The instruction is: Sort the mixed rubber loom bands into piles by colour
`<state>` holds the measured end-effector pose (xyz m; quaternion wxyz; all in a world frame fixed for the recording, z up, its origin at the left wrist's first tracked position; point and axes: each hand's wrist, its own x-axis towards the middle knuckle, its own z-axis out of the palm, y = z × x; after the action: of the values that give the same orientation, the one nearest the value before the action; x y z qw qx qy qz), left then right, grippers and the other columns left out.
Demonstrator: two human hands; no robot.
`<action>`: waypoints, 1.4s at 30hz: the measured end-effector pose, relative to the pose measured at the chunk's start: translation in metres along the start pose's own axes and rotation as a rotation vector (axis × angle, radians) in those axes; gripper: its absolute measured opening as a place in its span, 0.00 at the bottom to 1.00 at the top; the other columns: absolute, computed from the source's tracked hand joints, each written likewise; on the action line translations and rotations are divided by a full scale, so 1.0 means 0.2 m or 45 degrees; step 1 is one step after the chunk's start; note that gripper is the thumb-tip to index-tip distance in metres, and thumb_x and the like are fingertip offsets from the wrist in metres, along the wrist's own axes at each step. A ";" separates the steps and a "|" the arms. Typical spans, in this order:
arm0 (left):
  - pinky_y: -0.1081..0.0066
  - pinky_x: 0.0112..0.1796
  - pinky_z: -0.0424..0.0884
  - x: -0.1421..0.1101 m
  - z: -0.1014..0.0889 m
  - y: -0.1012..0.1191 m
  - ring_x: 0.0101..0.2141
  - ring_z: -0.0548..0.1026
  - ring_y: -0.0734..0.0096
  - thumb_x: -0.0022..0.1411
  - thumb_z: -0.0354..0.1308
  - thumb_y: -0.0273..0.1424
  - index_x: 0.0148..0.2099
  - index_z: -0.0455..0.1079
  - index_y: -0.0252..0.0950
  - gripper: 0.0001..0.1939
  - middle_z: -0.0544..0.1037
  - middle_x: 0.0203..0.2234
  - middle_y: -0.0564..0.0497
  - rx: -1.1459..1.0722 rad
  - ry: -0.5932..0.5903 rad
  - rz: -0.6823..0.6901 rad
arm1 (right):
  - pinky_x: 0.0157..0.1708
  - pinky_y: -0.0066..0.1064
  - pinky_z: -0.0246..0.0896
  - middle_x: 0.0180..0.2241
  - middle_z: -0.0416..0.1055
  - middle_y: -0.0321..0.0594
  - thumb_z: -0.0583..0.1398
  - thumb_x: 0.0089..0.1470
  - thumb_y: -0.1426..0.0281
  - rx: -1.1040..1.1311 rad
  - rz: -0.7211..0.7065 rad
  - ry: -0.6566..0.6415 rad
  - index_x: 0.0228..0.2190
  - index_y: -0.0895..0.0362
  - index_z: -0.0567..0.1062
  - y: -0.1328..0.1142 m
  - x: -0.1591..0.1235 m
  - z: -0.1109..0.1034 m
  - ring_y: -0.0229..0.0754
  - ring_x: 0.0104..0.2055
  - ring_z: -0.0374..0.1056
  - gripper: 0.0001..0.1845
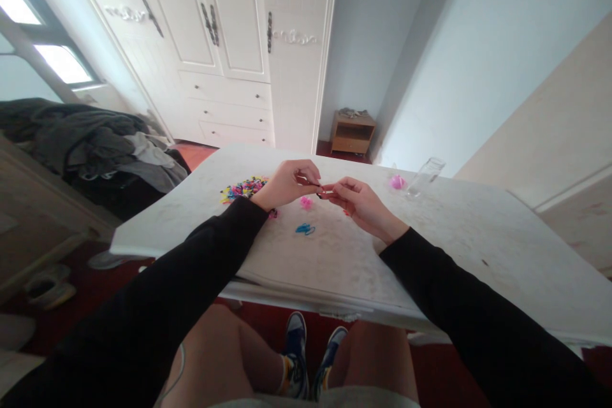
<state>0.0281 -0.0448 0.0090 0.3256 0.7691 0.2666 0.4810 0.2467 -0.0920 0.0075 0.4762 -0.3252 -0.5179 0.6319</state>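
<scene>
My left hand (296, 180) and my right hand (359, 201) meet above the white table (344, 268), fingertips almost touching. Thumb and fingers are pinched on both sides around something small and dark reddish, too small to make out. Left of and partly behind my left hand lies a pile of multicoloured small bands (241, 189). A little pink cluster (306, 203) rests on the tabletop below my fingers. Nearer to me is a small bunch of blue bands (305, 229). A bit of red shows beneath my right hand.
A clear glass container (425, 177) leans at the table's far right, beside a bright pink bundle (398, 182). Dark clothes (95, 146) are heaped at left. Beyond the table stand a white wardrobe (239, 83) and a small wooden nightstand (352, 140).
</scene>
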 end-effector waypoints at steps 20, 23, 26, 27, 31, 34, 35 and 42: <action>0.72 0.32 0.76 0.00 -0.01 -0.03 0.29 0.80 0.70 0.54 0.75 0.39 0.31 0.80 0.34 0.14 0.84 0.27 0.47 0.163 -0.005 -0.066 | 0.48 0.39 0.72 0.32 0.81 0.41 0.72 0.51 0.59 -0.459 -0.186 0.175 0.26 0.55 0.77 -0.05 0.05 -0.11 0.43 0.38 0.77 0.15; 0.72 0.34 0.75 0.00 -0.02 -0.03 0.28 0.79 0.70 0.58 0.71 0.34 0.32 0.83 0.35 0.08 0.85 0.26 0.49 0.319 -0.101 -0.048 | 0.41 0.37 0.69 0.28 0.80 0.41 0.69 0.55 0.65 -0.930 -0.269 0.126 0.25 0.55 0.77 -0.13 0.03 -0.19 0.43 0.34 0.75 0.10; 0.71 0.36 0.74 0.00 -0.02 -0.03 0.29 0.79 0.70 0.59 0.70 0.32 0.32 0.84 0.36 0.05 0.85 0.26 0.50 0.391 -0.152 -0.042 | 0.37 0.36 0.66 0.29 0.81 0.42 0.67 0.58 0.66 -1.129 -0.217 -0.013 0.26 0.56 0.78 -0.19 0.00 -0.24 0.43 0.33 0.75 0.10; 0.70 0.37 0.74 0.00 -0.02 -0.03 0.30 0.80 0.69 0.60 0.70 0.32 0.33 0.84 0.37 0.05 0.85 0.27 0.49 0.397 -0.155 -0.033 | 0.36 0.35 0.65 0.29 0.81 0.43 0.66 0.58 0.65 -1.149 -0.195 -0.046 0.27 0.56 0.78 -0.20 -0.01 -0.25 0.44 0.33 0.75 0.10; 0.69 0.41 0.74 0.01 -0.03 -0.04 0.36 0.79 0.67 0.59 0.73 0.32 0.34 0.86 0.39 0.03 0.85 0.34 0.47 0.480 -0.096 0.066 | 0.32 0.35 0.61 0.29 0.81 0.43 0.66 0.59 0.65 -1.254 -0.141 -0.121 0.28 0.56 0.80 -0.22 -0.03 -0.26 0.42 0.30 0.72 0.10; 0.69 0.36 0.70 0.01 -0.04 -0.07 0.30 0.74 0.70 0.59 0.72 0.32 0.34 0.87 0.39 0.03 0.81 0.29 0.49 0.604 -0.012 0.043 | 0.30 0.35 0.57 0.26 0.79 0.41 0.66 0.59 0.66 -1.359 -0.128 -0.151 0.27 0.56 0.82 -0.23 -0.03 -0.27 0.42 0.28 0.70 0.10; 0.70 0.34 0.69 0.01 -0.05 -0.08 0.28 0.73 0.71 0.59 0.72 0.32 0.34 0.87 0.39 0.03 0.80 0.28 0.50 0.630 0.001 0.017 | 0.30 0.35 0.56 0.26 0.79 0.40 0.66 0.59 0.67 -1.377 -0.146 -0.143 0.27 0.55 0.83 -0.23 -0.03 -0.28 0.41 0.28 0.69 0.10; 0.69 0.34 0.69 0.02 -0.04 -0.12 0.28 0.75 0.70 0.63 0.67 0.32 0.35 0.86 0.37 0.07 0.85 0.28 0.48 0.759 0.007 -0.085 | 0.34 0.33 0.61 0.32 0.81 0.40 0.67 0.61 0.58 -1.041 -0.061 -0.500 0.35 0.57 0.85 -0.25 -0.10 -0.15 0.40 0.31 0.69 0.14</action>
<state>0.0191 -0.0242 -0.0046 0.1004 0.8204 0.4221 0.3724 0.2941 -0.0991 0.0471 0.2158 -0.3485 -0.8128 0.4140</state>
